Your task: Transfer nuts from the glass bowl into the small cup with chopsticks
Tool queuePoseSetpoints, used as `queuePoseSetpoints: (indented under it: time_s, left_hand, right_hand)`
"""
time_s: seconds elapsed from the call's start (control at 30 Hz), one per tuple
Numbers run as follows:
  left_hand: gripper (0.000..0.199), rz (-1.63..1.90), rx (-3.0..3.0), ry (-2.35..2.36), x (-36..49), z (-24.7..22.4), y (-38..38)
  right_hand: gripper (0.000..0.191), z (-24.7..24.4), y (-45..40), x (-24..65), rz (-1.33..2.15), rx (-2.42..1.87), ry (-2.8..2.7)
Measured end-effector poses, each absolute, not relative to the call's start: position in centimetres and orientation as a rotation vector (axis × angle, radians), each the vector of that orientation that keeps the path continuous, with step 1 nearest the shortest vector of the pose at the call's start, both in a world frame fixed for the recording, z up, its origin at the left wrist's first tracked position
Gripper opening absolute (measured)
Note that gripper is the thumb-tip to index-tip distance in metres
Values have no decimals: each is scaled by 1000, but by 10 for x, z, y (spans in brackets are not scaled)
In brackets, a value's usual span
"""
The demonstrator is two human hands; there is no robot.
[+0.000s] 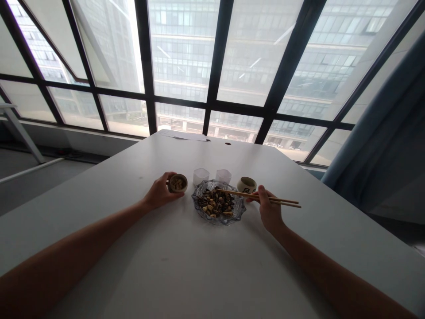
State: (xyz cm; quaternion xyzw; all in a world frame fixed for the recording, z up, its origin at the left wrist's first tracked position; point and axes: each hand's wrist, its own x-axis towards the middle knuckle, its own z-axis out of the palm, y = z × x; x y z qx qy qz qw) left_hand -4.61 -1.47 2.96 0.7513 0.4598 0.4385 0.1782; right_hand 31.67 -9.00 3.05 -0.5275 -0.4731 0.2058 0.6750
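Observation:
My left hand (163, 191) is wrapped round a small round cup (181, 188) tilted toward me, with pale pieces, perhaps peanuts, inside. Wooden chopsticks (275, 200) are pinched in my right hand (268, 206), and their tips reach over the left-middle part of a clear glass bowl (237, 215). That bowl holds a mix of dark seeds and light nuts (216, 204). Whether the tips grip a piece is too small to tell. Just behind my right hand stands a second round cup (246, 183) with dark characters on its side.
Two translucent white cups (201, 176) (223, 176) stand behind the glass bowl on the white table (186, 266). Papers (186, 135) lie at the table's far edge, near two dark round holes. Beyond are large windows, with a blue curtain (375, 128) at the right.

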Motion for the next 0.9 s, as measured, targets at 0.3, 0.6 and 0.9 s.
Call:
queuePoseSetpoints:
  time_s: [0.3,0.6,0.9]
  left_hand:
    - [69,1390,2249,1242,-44,31,-19]
    - [72,1258,2085,1306,-43,33,-18]
    - [76,1172,1995,1328,-45,34,-17]
  right_hand:
    - [56,28,-91,318,513,-1207,-1035]
    - [54,26,-87,319,566,-1120,-988]
    - [58,30,-89,316,589,-1145,-954]
